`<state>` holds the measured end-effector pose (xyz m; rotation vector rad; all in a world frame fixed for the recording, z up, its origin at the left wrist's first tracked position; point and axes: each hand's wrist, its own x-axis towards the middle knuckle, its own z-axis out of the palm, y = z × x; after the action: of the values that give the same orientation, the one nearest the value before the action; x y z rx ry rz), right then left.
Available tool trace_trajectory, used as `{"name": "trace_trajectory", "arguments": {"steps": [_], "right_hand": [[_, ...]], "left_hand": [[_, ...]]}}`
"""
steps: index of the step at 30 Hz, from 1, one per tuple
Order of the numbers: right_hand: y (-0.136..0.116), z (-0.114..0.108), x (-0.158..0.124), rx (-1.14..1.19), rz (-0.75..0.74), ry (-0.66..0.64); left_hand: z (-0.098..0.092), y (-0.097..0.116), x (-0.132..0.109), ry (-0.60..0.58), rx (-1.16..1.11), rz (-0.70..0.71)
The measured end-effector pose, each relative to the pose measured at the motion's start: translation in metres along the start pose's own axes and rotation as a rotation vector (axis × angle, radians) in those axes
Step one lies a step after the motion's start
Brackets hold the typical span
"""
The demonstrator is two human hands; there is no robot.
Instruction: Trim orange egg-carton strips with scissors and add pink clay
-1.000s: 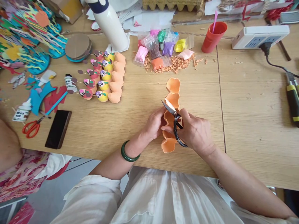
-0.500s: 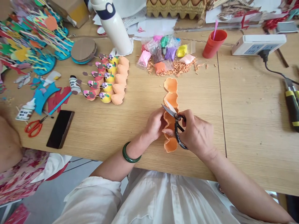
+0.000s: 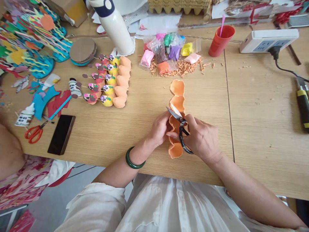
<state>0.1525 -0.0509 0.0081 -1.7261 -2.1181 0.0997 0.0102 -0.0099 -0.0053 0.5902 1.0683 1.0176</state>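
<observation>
An orange egg-carton strip (image 3: 177, 87) with several cups in a row lies lengthwise before me. My left hand (image 3: 160, 128) grips its left edge near the middle, fingertips partly hidden behind the strip. In my right hand (image 3: 202, 134) is a pair of black-handled scissors (image 3: 180, 120), blades parted and pointing up and left over the strip. My right thumb rests close to the strip's lower cups. Orange shavings (image 3: 184, 68) lie beyond the far end of the strip, beside small bags of coloured clay (image 3: 166, 48).
Painted egg-carton cups (image 3: 106, 80) stand in rows at left, with a white bottle (image 3: 116, 29) behind. A phone (image 3: 61, 134), red-handled scissors (image 3: 35, 132) and glue bottle (image 3: 25, 115) lie further left, near another person's arm. A red cup (image 3: 220, 41) and power strip (image 3: 269, 40) sit at right.
The view has shifted slightly, so the things at left appear a little further left. Both hands, the scissors and the strip keep nearly the same position.
</observation>
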Motion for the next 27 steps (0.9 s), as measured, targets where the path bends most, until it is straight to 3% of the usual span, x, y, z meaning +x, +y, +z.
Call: {"name": "trace_trajectory", "arguments": {"steps": [8, 27], "right_hand": [[0.0001, 0.0028, -0.0016, -0.011, 0.001, 0.033], [0.0034, 0.0016, -0.0003, 0.059, 0.018, -0.040]], "left_hand": [[-0.0069, -0.0047, 0.0024, -0.126, -0.003, 0.026], [0.0007, 0.0012, 0.0034, -0.083, -0.121, -0.070]]}}
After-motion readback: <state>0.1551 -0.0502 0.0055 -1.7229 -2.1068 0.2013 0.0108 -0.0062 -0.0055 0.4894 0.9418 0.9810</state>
